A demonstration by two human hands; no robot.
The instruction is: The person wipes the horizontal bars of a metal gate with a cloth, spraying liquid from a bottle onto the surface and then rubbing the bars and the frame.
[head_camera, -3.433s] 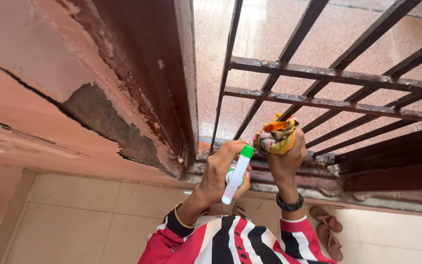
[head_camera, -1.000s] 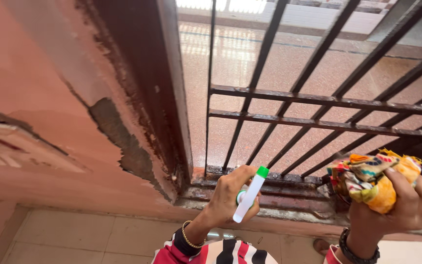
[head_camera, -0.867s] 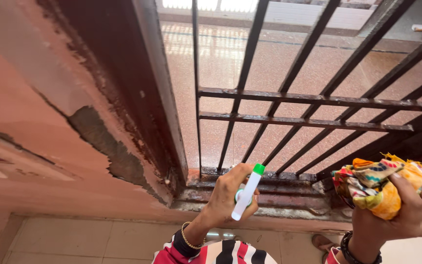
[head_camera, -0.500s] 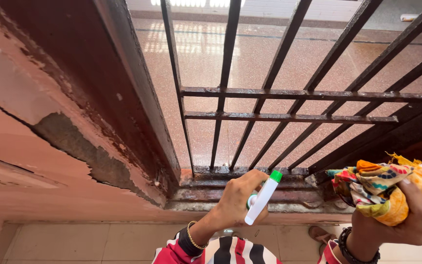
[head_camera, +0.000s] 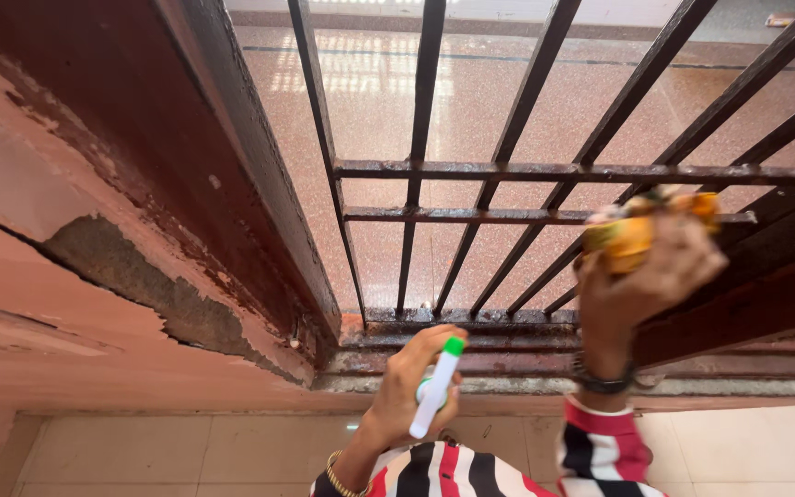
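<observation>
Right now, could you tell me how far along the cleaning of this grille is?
Done: nothing I can confirm; the bars look dark and stained throughout. In hand: the right hand presses a cloth against a crossbar, blurred, while the left hand holds a spray bottle by the sill. Left: the sill looks rusty and grimy.

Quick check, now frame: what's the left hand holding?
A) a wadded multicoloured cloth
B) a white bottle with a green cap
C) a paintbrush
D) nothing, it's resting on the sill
B: the left hand is wrapped around a white bottle with a green cap, held below the window grille, while the wadded cloth is in the right hand.
</observation>
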